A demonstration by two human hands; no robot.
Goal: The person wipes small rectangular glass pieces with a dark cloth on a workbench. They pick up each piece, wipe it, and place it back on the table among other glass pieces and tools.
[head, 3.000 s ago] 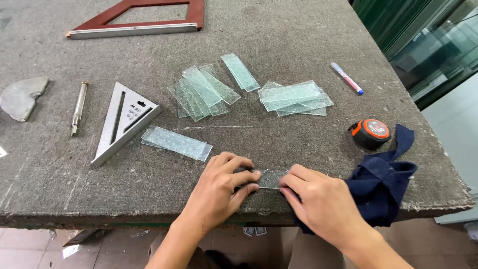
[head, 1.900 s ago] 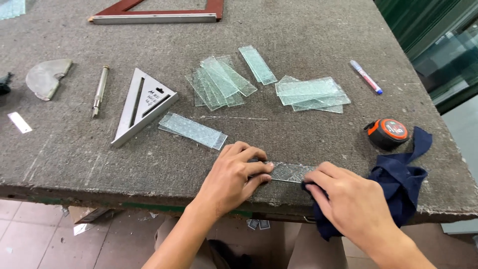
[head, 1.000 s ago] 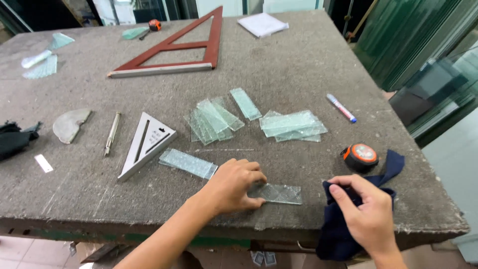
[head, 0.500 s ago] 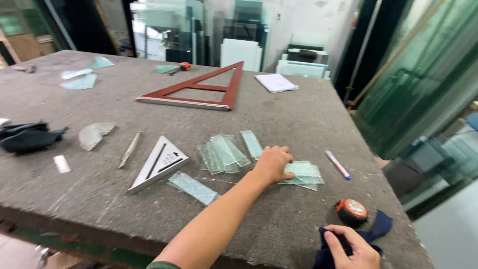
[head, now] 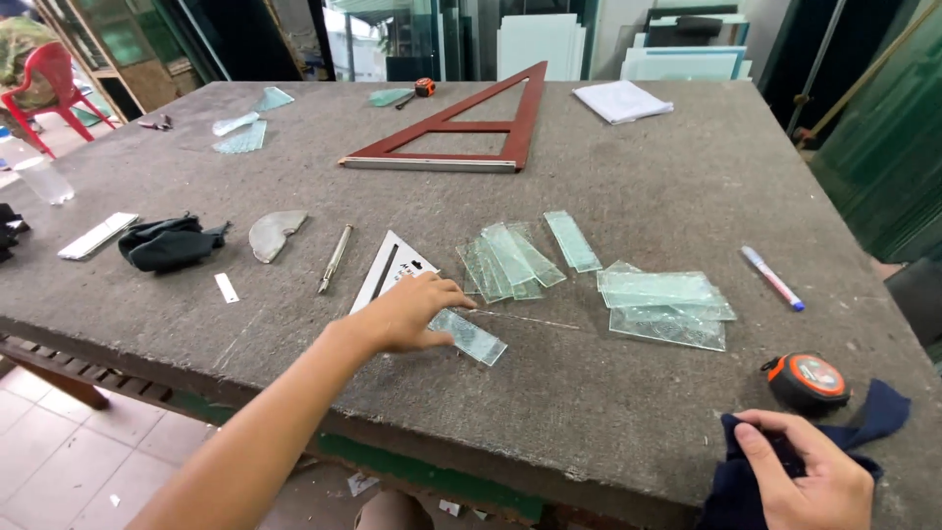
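Note:
My left hand (head: 410,314) reaches across the grey table (head: 677,186), its fingers closed over the left end of a clear glass strip (head: 475,338) lying flat beside a small white triangular square (head: 390,271). My right hand (head: 812,475) grips a dark blue cloth (head: 883,407) at the table's front right corner, just below an orange and black tape measure (head: 808,379). A pile of glass rectangles (head: 667,304) lies to the right of the strip, and a fan of narrower glass strips (head: 510,260) lies behind it.
A blue-capped marker (head: 772,278) lies at the right. A glass cutter (head: 335,258), a half-round glass piece (head: 273,234) and a black cloth (head: 167,242) sit to the left. A large red triangle (head: 461,135) and white paper (head: 621,100) lie at the back.
Both hands held a glass strip at the front edge. My left hand carried it to the pile, then came back to the strip by the square. My right hand took the blue cloth.

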